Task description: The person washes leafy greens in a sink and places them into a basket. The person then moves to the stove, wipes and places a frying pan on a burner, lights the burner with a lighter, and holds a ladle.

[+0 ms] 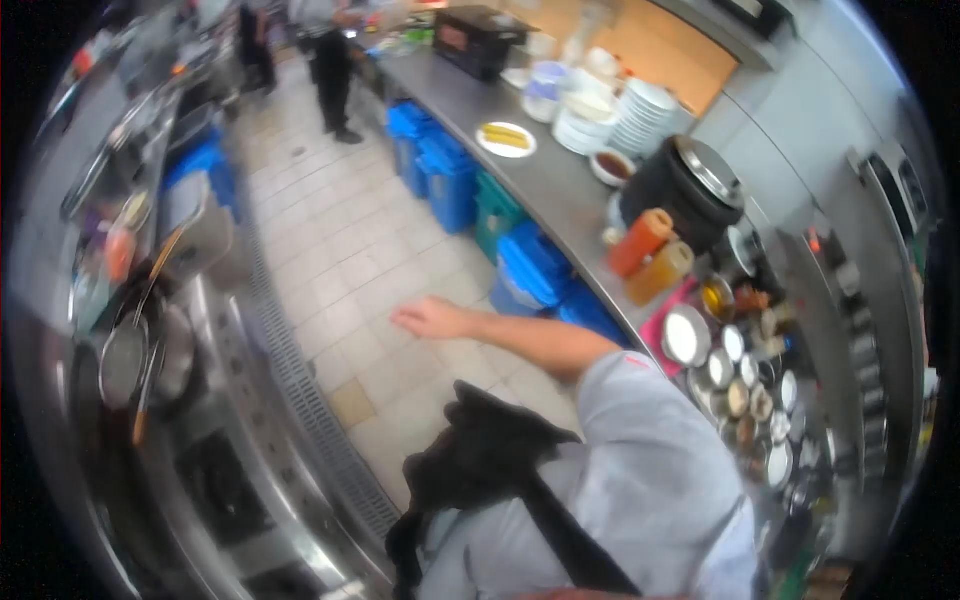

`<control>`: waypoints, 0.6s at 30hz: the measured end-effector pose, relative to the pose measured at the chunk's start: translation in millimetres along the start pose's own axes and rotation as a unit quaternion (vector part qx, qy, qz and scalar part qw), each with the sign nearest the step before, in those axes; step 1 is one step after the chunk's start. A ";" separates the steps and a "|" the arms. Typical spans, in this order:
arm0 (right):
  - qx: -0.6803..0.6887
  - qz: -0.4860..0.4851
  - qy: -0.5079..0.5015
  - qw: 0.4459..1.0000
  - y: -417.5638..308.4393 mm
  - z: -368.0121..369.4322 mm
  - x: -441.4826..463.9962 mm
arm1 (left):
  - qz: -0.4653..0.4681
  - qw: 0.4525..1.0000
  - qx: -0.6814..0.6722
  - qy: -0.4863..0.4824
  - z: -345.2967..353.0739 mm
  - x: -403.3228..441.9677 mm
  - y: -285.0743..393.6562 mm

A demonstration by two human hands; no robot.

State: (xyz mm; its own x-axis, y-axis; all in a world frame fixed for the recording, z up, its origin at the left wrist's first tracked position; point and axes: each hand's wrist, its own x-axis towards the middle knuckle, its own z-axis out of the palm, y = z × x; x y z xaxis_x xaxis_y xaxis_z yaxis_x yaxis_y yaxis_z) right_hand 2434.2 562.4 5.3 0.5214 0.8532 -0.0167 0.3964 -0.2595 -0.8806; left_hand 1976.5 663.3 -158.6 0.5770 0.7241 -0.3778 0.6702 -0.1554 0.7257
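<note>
My right hand [432, 318] hangs in the air over the tiled floor, at the end of a bare forearm and a grey short sleeve. Its fingers look loosely bent and somewhat apart; nothing shows in them, though the picture is a little blurred. It touches nothing that I can see. Nearest to it, on the right, stand blue bins [525, 268] under the steel counter [545, 195]. My left hand is out of view. A black apron [490, 440] covers part of my front.
Sauce bottles [640, 243], a black soup kettle [685, 195], stacked plates [643, 117] and several small bowls [686, 335] stand along the right counter. A cooking range [215, 480] with strainers [124, 365] runs along the left. Ahead in the aisle stands a person [330, 80].
</note>
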 end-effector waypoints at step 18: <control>-0.362 -0.003 0.455 0.814 -101.6 -225.2 -321.2 | 0.243 0.917 0.077 -0.308 79.3 105.3 155.2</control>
State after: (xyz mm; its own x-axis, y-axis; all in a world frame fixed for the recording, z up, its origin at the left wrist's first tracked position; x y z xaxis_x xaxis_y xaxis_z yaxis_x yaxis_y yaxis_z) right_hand 2396.6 212.8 206.8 0.7310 0.2528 0.6338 0.5706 -0.7359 -0.3645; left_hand 2178.3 662.1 -131.4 0.9472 0.0356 -0.3186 0.2950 -0.4857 0.8229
